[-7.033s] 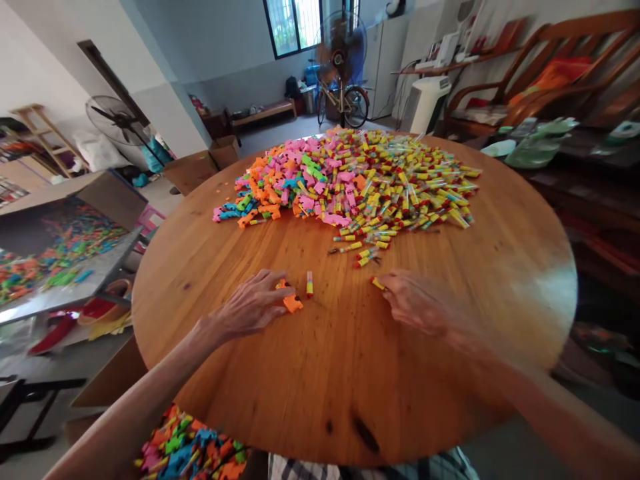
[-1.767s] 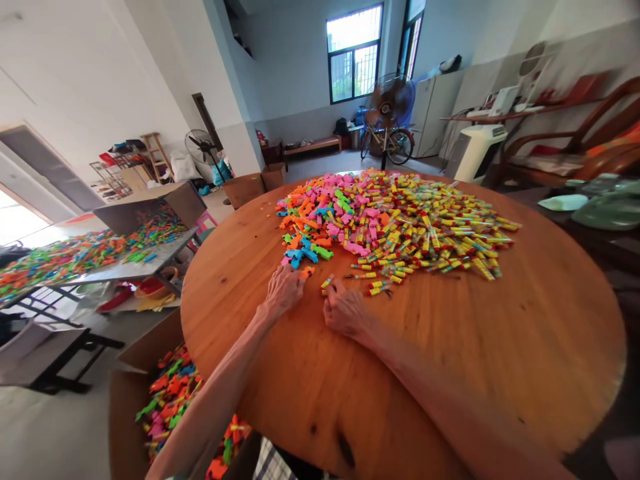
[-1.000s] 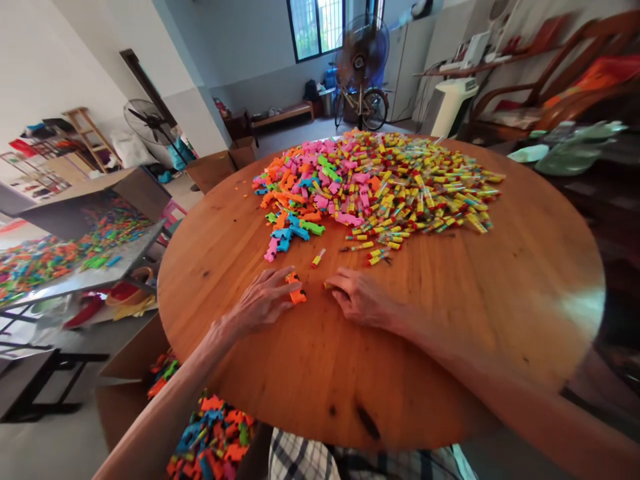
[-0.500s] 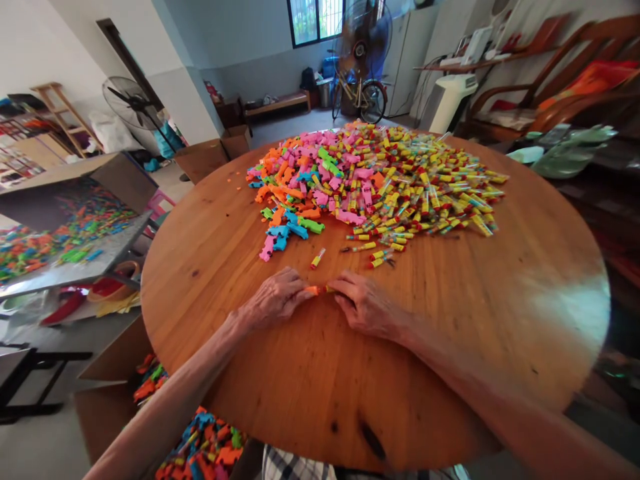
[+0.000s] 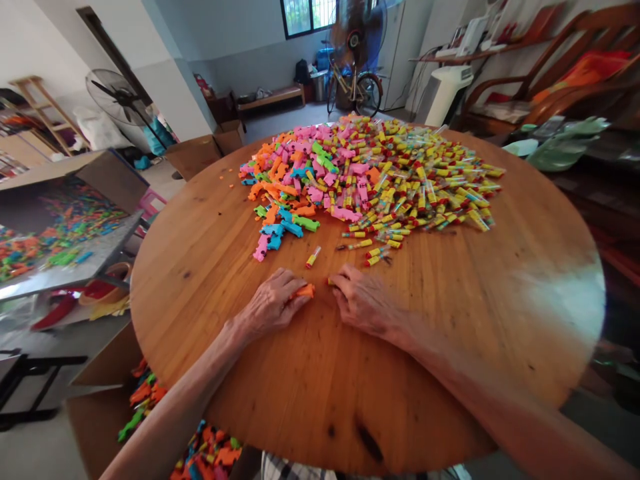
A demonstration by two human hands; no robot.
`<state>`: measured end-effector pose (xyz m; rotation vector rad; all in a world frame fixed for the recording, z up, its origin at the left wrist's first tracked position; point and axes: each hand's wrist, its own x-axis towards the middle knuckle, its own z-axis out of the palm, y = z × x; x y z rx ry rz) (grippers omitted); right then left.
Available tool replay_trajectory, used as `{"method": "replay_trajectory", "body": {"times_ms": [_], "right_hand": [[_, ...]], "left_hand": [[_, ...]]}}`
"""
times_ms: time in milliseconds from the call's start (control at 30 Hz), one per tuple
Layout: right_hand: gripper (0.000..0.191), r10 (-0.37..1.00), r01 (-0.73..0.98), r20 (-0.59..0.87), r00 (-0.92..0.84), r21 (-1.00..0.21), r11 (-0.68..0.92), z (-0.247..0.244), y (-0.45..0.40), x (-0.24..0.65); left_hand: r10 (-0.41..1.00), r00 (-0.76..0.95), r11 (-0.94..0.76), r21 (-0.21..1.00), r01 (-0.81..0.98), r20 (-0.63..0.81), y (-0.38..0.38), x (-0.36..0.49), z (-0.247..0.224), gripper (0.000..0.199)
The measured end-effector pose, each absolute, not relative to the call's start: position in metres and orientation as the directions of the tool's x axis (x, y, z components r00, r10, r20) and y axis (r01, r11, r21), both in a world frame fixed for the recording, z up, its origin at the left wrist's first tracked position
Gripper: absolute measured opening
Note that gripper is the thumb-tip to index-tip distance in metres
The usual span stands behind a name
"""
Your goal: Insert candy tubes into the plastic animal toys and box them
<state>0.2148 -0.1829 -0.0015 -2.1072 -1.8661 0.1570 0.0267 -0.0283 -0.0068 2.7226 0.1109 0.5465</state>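
My left hand (image 5: 274, 299) is closed on a small orange plastic toy piece (image 5: 306, 291), whose end sticks out past the fingertips toward the right. Opposite it, my right hand (image 5: 364, 301) pinches a small yellow-labelled tube (image 5: 331, 281); only its red-and-yellow end shows. A narrow gap separates the two pieces, just above the wooden table. Beyond the hands lies a loose tube (image 5: 313, 257) with a clear end. Farther off is a heap of pink, orange, green and blue toy pieces (image 5: 293, 180), merging on its right with a heap of yellow-labelled tubes (image 5: 425, 180).
The round wooden table (image 5: 240, 400) fills the middle. At lower left, an open cardboard box (image 5: 95, 427) holds colourful pieces, partly under my left forearm. A side table (image 5: 75, 273) at left carries a larger box of them. Fans, a bicycle (image 5: 367, 93) and a wooden chair stand behind.
The two hands have moved slightly apart, widening the gap between the orange piece and the tube. More of the orange piece shows. The camera view has shifted a little.
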Motion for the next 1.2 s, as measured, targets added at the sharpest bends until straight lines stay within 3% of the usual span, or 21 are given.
{"method": "replay_trajectory", "body": {"times_ms": [167, 267, 433, 567, 700, 833, 933, 1100, 1200], "right_hand": [[0.023, 0.973, 0.951, 0.115, 0.199, -0.261, -0.163, 0.006, -0.186, 0.217], [0.023, 0.965, 0.946, 0.161, 0.208, -0.285, -0.156, 0.005, -0.187, 0.217], [0.023, 0.878, 0.859, 0.430, 0.207, -0.510, 0.047, 0.028, -0.172, 0.210], [0.036, 0.846, 0.731, 0.509, 0.157, -0.636, 0.248, 0.089, -0.154, 0.189], [0.038, 0.799, 0.826, 0.601, -0.020, -0.440, 0.352, 0.110, -0.137, 0.162], [0.049, 0.874, 0.919, 0.459, -0.160, -0.253, 0.301, 0.059, -0.114, 0.145], [0.056, 0.891, 0.908, 0.425, -0.160, -0.291, 0.302, 0.043, -0.101, 0.146], [0.048, 0.849, 0.877, 0.527, -0.046, -0.386, 0.287, 0.099, -0.124, 0.173], [0.042, 0.923, 0.913, 0.382, 0.041, -0.390, 0.121, 0.096, -0.154, 0.195]], "left_hand": [[0.206, 0.943, -0.890, 0.451, 0.070, 0.260, -0.037, 0.022, 0.000, 0.029], [0.245, 0.949, -0.901, 0.409, 0.147, 0.197, -0.038, 0.021, 0.003, 0.034], [0.360, 0.911, -0.897, 0.343, 0.279, 0.200, -0.034, 0.007, 0.006, 0.034], [0.386, 0.886, -0.886, 0.371, 0.278, 0.258, -0.043, -0.013, 0.011, 0.036], [0.403, 0.880, -0.880, 0.368, 0.299, 0.251, -0.055, -0.024, 0.007, 0.030], [0.412, 0.860, -0.862, 0.434, 0.261, 0.300, -0.056, -0.023, -0.007, 0.024], [0.397, 0.851, -0.854, 0.478, 0.205, 0.344, -0.052, -0.022, -0.011, 0.021], [0.400, 0.879, -0.862, 0.433, 0.264, 0.259, -0.049, -0.020, 0.000, 0.026], [0.386, 0.888, -0.886, 0.369, 0.281, 0.251, -0.050, -0.013, 0.004, 0.033]]}}
